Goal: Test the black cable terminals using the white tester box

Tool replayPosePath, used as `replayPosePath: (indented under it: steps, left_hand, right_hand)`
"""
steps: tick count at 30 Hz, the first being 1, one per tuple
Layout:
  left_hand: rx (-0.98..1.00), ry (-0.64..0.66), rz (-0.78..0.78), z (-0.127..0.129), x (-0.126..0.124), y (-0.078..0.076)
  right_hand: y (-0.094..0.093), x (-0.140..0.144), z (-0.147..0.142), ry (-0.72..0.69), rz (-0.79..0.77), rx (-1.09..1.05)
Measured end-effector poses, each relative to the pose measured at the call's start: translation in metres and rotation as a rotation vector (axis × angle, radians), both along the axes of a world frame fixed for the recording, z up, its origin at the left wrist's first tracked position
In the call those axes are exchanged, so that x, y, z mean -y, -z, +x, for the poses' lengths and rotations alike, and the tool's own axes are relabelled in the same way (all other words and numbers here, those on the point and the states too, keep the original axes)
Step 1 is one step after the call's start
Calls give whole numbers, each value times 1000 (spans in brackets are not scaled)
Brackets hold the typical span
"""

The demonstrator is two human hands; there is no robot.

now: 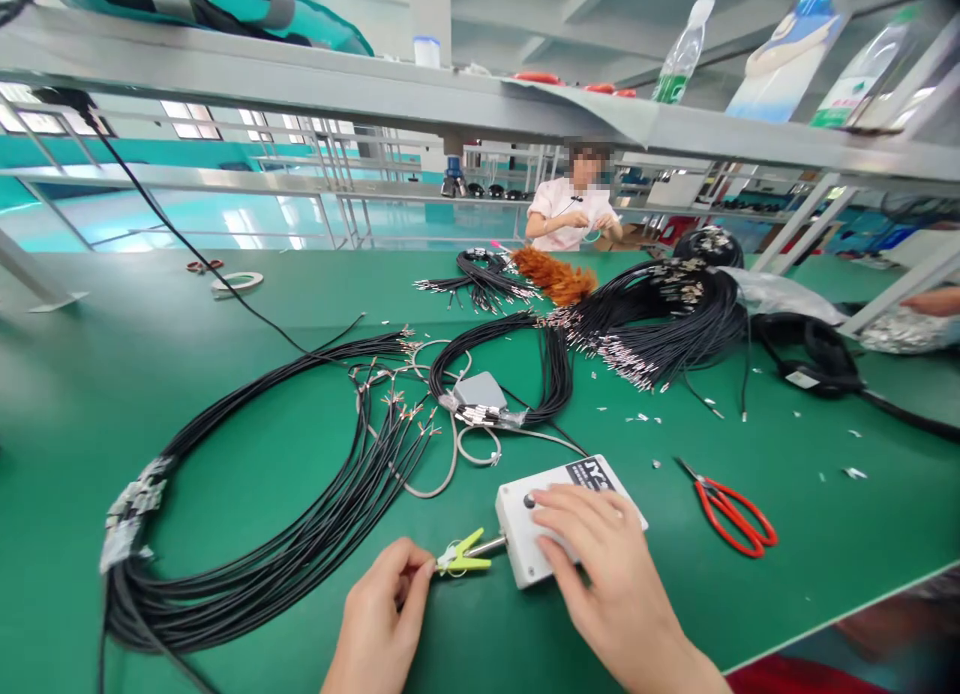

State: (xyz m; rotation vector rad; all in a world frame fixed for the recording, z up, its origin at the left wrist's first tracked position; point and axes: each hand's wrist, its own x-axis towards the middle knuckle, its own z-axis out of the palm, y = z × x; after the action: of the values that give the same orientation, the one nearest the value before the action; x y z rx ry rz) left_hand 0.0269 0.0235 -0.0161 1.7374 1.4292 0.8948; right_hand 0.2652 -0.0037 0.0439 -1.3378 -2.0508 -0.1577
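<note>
While the left hand [382,614] pinches the yellow-green plastic clip [463,555] between thumb and fingertips, the right hand [600,574] lies flat on the small white rectangular box [525,534], its fingers spread loosely over the lid and gripping nothing, the index fingertip close to a dark round button on top. The clip joins the box's left side by a short metal stem. Both sit near the front edge of the green work table [825,534]. Just left of the clip runs a large loop of black cables [285,494] bound with pale tape, its bare ends fanned toward a grey pad [480,389] ringed by a thin grey wire. To the right of the box, well apart, lie red-handled scissors [731,519] among scattered wire scraps. Farther back more black cable bundles [660,314] with metal tips are heaped beside an orange-brown feather duster [559,276], and a person in a pale pink top [570,214] works at the far side
</note>
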Motion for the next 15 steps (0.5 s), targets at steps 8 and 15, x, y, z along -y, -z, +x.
replayPosePath:
  steps: [8,15]
  left_hand:
    - [10,7,4,-1,-2,6]
    - [7,-34,-9,-7,5,-1]
  right_hand:
    - [46,40,18,63,145,131]
    - [51,31,16,109,235,129]
